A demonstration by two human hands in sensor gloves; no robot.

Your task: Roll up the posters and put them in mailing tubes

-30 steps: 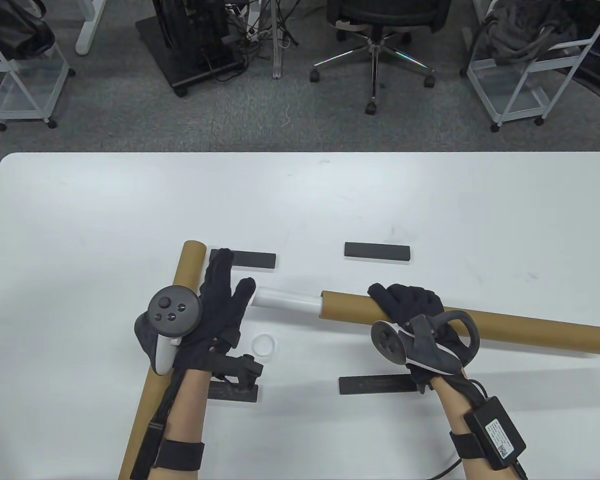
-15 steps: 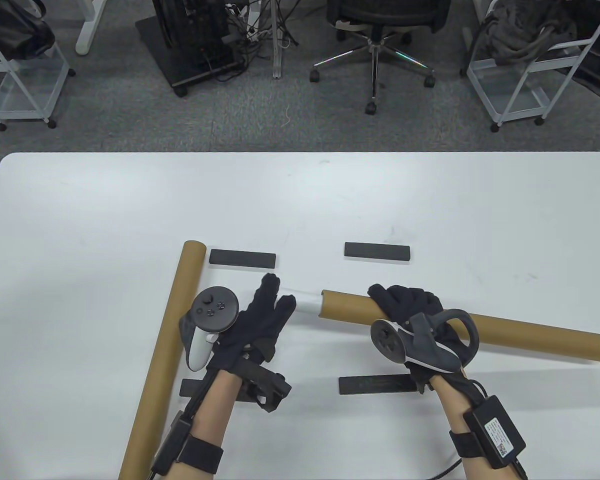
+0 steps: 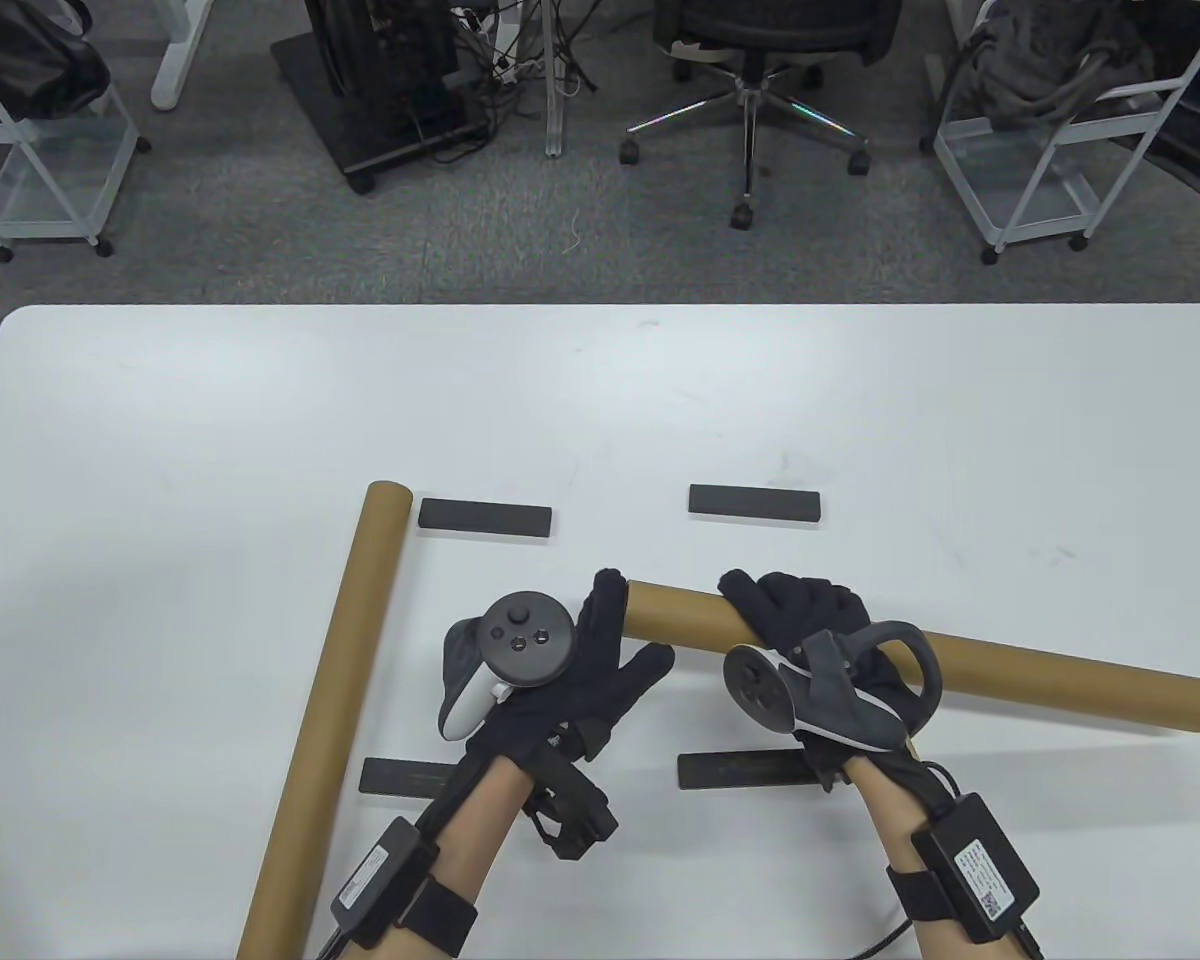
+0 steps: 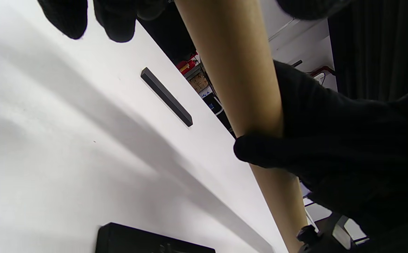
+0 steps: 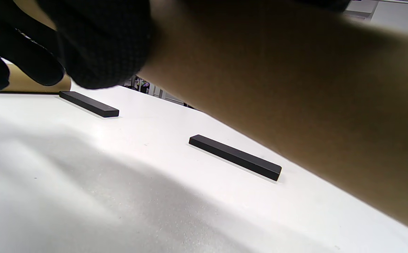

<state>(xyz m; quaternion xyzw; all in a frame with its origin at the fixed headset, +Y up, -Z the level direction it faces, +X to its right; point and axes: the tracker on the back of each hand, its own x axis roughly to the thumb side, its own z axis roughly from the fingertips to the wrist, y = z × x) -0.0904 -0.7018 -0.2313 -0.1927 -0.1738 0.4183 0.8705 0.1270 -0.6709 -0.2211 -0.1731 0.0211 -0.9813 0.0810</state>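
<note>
- The white table (image 3: pixel 600 400) filled the lower two thirds of the frame.
- A mailing tube (image 3: pixel 1010 675) ran from centre to lower right, lifted off the table; the right hand (image 3: pixel 810 640) gripped it, fingers wrapped over the top near its left end.
- A second tube (image 3: pixel 330 700) lay at lower left, running up and down, untouched.
- The left hand (image 3: pixel 580 680) was flat, fingers straight and together, its fingertips (image 3: pixel 608 590) pressed against the held tube's left mouth.
- Four black bars (image 3: pixel 485 517) lay around the hands, apart from both tubes.
- A second before, a white poster roll stuck out of that mouth; now none showed, and the left hand had moved right.
</note>
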